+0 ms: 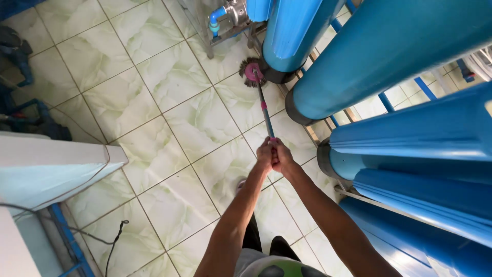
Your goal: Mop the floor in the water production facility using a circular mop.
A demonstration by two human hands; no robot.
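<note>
Both hands (pixel 273 155) around mop handle (pixel 264 110), grip end hidden

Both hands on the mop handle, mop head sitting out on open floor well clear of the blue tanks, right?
Not quite. In the head view both hands, left hand and right hand, do grip the mop handle, but the mop head is not out on open floor: it sits on the tile floor right at the base of a blue tank.
</note>
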